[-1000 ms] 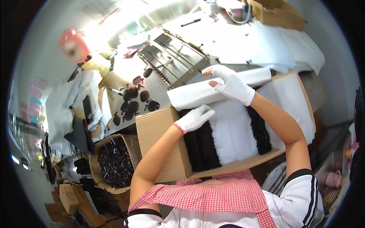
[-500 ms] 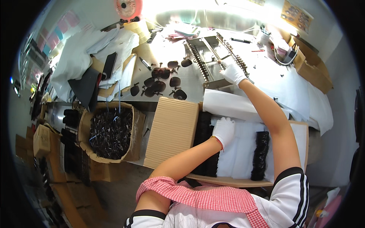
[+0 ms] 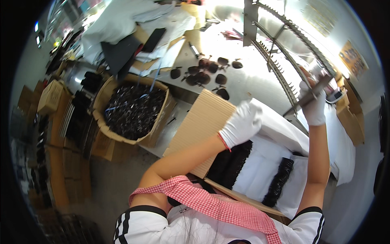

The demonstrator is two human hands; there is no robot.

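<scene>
My right hand (image 3: 313,106), in a white glove, grips a long metal rack (image 3: 249,29) by its near right end. The rack is lifted and tilted above the bench, with toothed rails along its length. My left hand (image 3: 243,124), also gloved, is closed over the corner of the corrugated cardboard flap (image 3: 199,122), beside a folded-back white sheet (image 3: 280,124). Its fingertips are hidden, so whatever it may hold does not show. Below lies an open carton lined with white sheets (image 3: 258,160), holding dark rows of packed pieces (image 3: 231,164) and a separate black row (image 3: 278,183).
Loose dark sunglass lenses (image 3: 201,77) lie on the metal bench with a marker (image 3: 193,49). At left, a cardboard box (image 3: 99,126) is full of small dark parts. Papers and a black phone (image 3: 154,40) are piled behind it. Another carton (image 3: 353,118) stands at far right.
The rack has risen off the bench and tilted, carried by my right hand. My left hand has moved from the white sheets to the cardboard flap's corner. The view has turned.
</scene>
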